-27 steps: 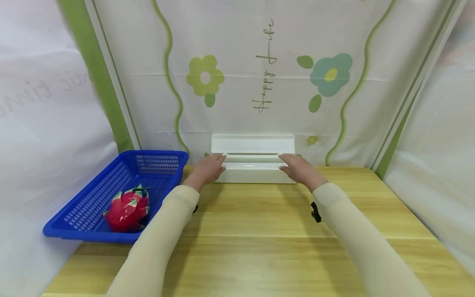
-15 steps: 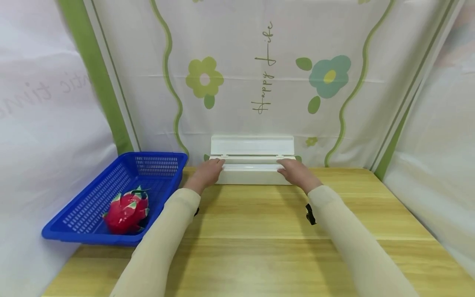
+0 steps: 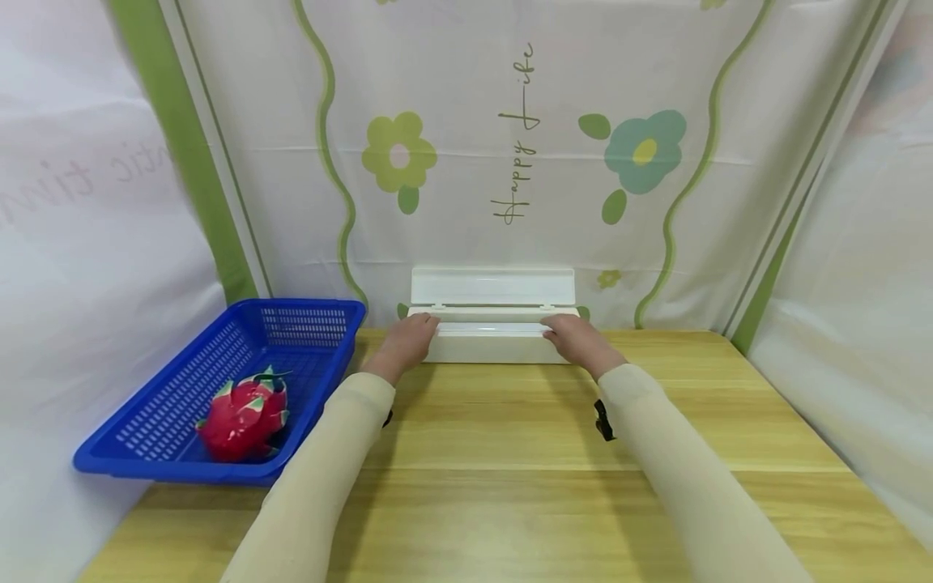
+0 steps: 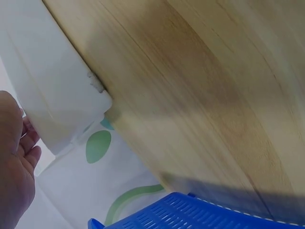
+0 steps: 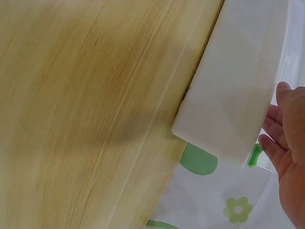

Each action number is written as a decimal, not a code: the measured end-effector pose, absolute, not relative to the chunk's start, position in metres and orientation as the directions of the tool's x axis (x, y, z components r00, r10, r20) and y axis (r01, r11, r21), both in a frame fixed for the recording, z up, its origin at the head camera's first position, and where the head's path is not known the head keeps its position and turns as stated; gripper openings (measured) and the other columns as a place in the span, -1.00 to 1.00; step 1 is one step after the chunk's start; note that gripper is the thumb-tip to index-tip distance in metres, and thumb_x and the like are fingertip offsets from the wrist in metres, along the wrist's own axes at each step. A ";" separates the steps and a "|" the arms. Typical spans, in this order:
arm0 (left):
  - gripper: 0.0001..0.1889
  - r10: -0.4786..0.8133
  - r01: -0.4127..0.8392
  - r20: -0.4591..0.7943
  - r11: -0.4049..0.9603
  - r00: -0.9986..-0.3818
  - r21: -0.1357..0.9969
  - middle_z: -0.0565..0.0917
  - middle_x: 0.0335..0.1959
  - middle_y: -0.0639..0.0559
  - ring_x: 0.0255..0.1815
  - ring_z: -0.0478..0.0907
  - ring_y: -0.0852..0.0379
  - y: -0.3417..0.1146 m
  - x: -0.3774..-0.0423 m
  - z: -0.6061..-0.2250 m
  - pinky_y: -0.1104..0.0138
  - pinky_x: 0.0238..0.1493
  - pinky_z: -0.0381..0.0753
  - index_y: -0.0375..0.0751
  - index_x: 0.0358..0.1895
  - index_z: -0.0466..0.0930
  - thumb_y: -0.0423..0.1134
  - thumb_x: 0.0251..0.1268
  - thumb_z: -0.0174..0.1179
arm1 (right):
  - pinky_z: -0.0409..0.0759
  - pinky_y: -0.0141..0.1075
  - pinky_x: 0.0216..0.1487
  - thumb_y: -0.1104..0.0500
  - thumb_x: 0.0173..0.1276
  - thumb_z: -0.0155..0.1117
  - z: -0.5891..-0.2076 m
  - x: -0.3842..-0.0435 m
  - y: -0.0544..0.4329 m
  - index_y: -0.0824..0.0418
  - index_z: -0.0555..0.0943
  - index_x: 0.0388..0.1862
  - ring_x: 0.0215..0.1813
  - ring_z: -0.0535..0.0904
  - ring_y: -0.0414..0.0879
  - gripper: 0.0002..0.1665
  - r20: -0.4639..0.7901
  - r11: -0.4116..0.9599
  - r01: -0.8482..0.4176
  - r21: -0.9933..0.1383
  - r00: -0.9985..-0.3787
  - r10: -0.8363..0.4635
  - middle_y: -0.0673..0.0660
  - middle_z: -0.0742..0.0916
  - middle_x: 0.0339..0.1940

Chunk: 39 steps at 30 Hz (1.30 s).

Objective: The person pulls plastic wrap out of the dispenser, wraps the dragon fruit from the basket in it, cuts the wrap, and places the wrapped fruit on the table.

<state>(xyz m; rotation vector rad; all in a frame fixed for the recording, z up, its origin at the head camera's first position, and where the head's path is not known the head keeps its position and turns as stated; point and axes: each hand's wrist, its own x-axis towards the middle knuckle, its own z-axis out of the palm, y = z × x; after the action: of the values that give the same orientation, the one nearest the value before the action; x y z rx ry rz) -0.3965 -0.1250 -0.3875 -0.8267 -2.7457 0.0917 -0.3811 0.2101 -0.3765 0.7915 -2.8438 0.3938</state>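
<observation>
A long white box (image 3: 496, 349) stands at the back of the table, its hinged lid (image 3: 492, 287) raised against the rear curtain. My left hand (image 3: 405, 343) grips the box's left end, fingertips at the upper edge. At the opposite end, my right hand (image 3: 581, 341) holds the box in the same way. The left wrist view shows curled fingers (image 4: 29, 143) at the box's end. In the right wrist view, a small green piece (image 5: 255, 155) shows beside the fingertips, at the box's end. The inside of the box is mostly hidden.
A blue plastic basket (image 3: 175, 470) with a red dragon fruit (image 3: 240, 421) in it stands on the left of the wooden table (image 3: 525, 502). Printed white curtains (image 3: 466, 162) enclose the back and sides.
Both hands have settled lower on the box's ends, and their fingers and thumbs have drawn closer together. The lid stays raised. The basket and fruit shift only slightly with the head view.
</observation>
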 end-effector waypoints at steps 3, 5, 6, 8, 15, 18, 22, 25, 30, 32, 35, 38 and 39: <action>-0.72 0.565 0.550 0.264 0.824 -0.782 -0.133 0.58 -0.01 -0.27 0.07 0.52 -0.17 -0.126 -0.397 -0.389 0.10 0.11 0.52 -0.42 0.09 0.48 -0.51 0.33 0.09 | 0.52 0.00 0.12 0.29 0.48 0.11 -0.377 -0.382 0.210 0.40 0.57 0.09 0.07 0.58 0.17 -0.71 0.217 0.828 -0.524 -0.201 -0.848 -0.484 0.28 0.68 0.00; -0.75 0.585 0.569 0.292 0.809 -0.757 -0.146 0.59 -0.10 -0.23 -0.02 0.55 -0.14 -0.127 -0.398 -0.390 0.13 0.02 0.56 -0.41 -0.01 0.50 -0.54 0.25 0.12 | 0.56 -0.04 -0.03 0.30 0.48 0.11 -0.377 -0.383 0.209 0.37 0.61 -0.06 -0.11 0.61 0.10 -0.81 0.210 0.828 -0.525 -0.197 -0.848 -0.487 0.22 0.71 -0.18; -0.77 0.589 0.573 0.298 0.806 -0.751 -0.149 0.59 -0.13 -0.22 -0.05 0.55 -0.14 -0.128 -0.399 -0.391 0.13 -0.01 0.57 -0.41 -0.05 0.51 -0.56 0.23 0.13 | 0.55 -0.07 -0.10 0.31 0.48 0.10 -0.377 -0.383 0.208 0.36 0.61 -0.14 -0.20 0.59 0.06 -0.85 0.209 0.828 -0.528 -0.192 -0.846 -0.491 0.20 0.70 -0.26; -0.82 0.597 0.576 0.311 0.800 -0.739 -0.165 0.58 -0.21 -0.20 -0.13 0.56 -0.12 -0.129 -0.401 -0.393 0.14 -0.10 0.60 -0.39 -0.15 0.50 -0.58 0.17 0.14 | 0.49 -0.12 -0.23 0.32 0.48 0.09 -0.377 -0.384 0.207 0.34 0.58 -0.26 -0.35 0.49 -0.01 -0.86 0.205 0.826 -0.532 -0.188 -0.843 -0.497 0.16 0.64 -0.41; -0.96 0.587 0.561 0.344 0.807 -0.733 -0.183 0.56 -0.34 -0.17 -0.26 0.56 -0.12 -0.128 -0.400 -0.393 0.12 -0.23 0.61 -0.35 -0.30 0.52 -0.46 0.33 0.14 | 0.41 -0.14 -0.28 0.33 0.48 0.08 -0.377 -0.383 0.204 0.35 0.54 -0.36 -0.42 0.36 -0.06 -0.81 0.199 0.830 -0.521 -0.198 -0.851 -0.486 0.12 0.54 -0.53; -0.93 0.578 0.547 0.355 0.814 -0.735 -0.193 0.56 -0.36 -0.13 -0.28 0.56 -0.08 -0.127 -0.400 -0.393 0.15 -0.25 0.61 -0.33 -0.30 0.55 -0.39 0.38 0.14 | 0.42 -0.13 -0.28 0.32 0.50 0.06 -0.378 -0.384 0.204 0.36 0.55 -0.38 -0.43 0.37 -0.06 -0.78 0.200 0.835 -0.510 -0.208 -0.858 -0.474 0.12 0.54 -0.54; -0.91 0.566 0.541 0.373 0.822 -0.735 -0.180 0.57 -0.36 -0.11 -0.29 0.56 -0.06 -0.126 -0.401 -0.393 0.17 -0.25 0.61 -0.31 -0.30 0.57 -0.36 0.39 0.15 | 0.49 -0.10 -0.19 0.31 0.50 0.06 -0.379 -0.385 0.203 0.35 0.63 -0.29 -0.37 0.47 -0.03 -0.78 0.210 0.847 -0.482 -0.224 -0.873 -0.441 0.16 0.63 -0.45; -0.88 0.558 0.546 0.394 0.824 -0.730 -0.153 0.57 -0.38 -0.11 -0.32 0.57 -0.07 -0.125 -0.401 -0.392 0.16 -0.27 0.61 -0.32 -0.31 0.57 -0.34 0.40 0.15 | 0.56 -0.05 -0.04 0.30 0.50 0.07 -0.380 -0.386 0.202 0.32 0.68 -0.14 -0.19 0.60 0.02 -0.78 0.221 0.855 -0.460 -0.241 -0.883 -0.413 0.20 0.72 -0.24; -0.88 0.544 0.540 0.387 0.831 -0.745 -0.129 0.57 -0.39 -0.12 -0.32 0.56 -0.07 -0.125 -0.401 -0.390 0.17 -0.27 0.61 -0.33 -0.30 0.58 -0.34 0.41 0.13 | 0.55 -0.03 0.06 0.29 0.51 0.06 -0.379 -0.386 0.199 0.35 0.67 -0.06 -0.03 0.62 0.10 -0.75 0.221 0.863 -0.425 -0.275 -0.901 -0.373 0.23 0.72 -0.12; -0.88 0.539 0.534 0.376 0.836 -0.754 -0.127 0.57 -0.39 -0.11 -0.32 0.56 -0.06 -0.124 -0.401 -0.389 0.17 -0.26 0.60 -0.32 -0.30 0.58 -0.35 0.41 0.13 | 0.56 -0.03 0.05 0.28 0.51 0.05 -0.379 -0.386 0.198 0.35 0.67 -0.07 -0.06 0.62 0.08 -0.75 0.223 0.865 -0.413 -0.285 -0.906 -0.359 0.23 0.72 -0.14; -0.87 0.530 0.526 0.355 0.842 -0.770 -0.115 0.58 -0.38 -0.11 -0.31 0.56 -0.05 -0.123 -0.401 -0.387 0.18 -0.24 0.60 -0.32 -0.28 0.58 -0.35 0.43 0.10 | 0.56 -0.06 -0.02 0.27 0.53 0.03 -0.379 -0.386 0.197 0.35 0.67 -0.12 -0.17 0.59 0.03 -0.74 0.219 0.869 -0.394 -0.299 -0.915 -0.339 0.23 0.72 -0.20; -0.87 0.524 0.523 0.343 0.846 -0.779 -0.105 0.58 -0.38 -0.10 -0.30 0.57 -0.04 -0.122 -0.400 -0.385 0.19 -0.24 0.61 -0.32 -0.28 0.58 -0.35 0.44 0.10 | 0.55 -0.08 -0.07 0.27 0.54 0.01 -0.379 -0.386 0.195 0.35 0.67 -0.16 -0.26 0.54 0.00 -0.73 0.217 0.876 -0.378 -0.300 -0.921 -0.323 0.23 0.71 -0.24; -0.86 0.522 0.520 0.338 0.848 -0.783 -0.104 0.58 -0.38 -0.10 -0.30 0.57 -0.04 -0.122 -0.400 -0.384 0.19 -0.23 0.61 -0.31 -0.28 0.58 -0.34 0.44 0.09 | 0.55 -0.07 -0.08 0.28 0.54 0.00 -0.378 -0.386 0.195 0.35 0.67 -0.16 -0.27 0.54 0.00 -0.73 0.217 0.877 -0.376 -0.300 -0.922 -0.321 0.24 0.71 -0.25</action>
<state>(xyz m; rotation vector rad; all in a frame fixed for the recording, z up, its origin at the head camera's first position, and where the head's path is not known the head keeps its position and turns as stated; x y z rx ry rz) -0.4000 -0.1220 -0.3843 -0.7799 -2.6683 0.0066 -0.3856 0.1945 -0.3785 0.5391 -2.8868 0.5098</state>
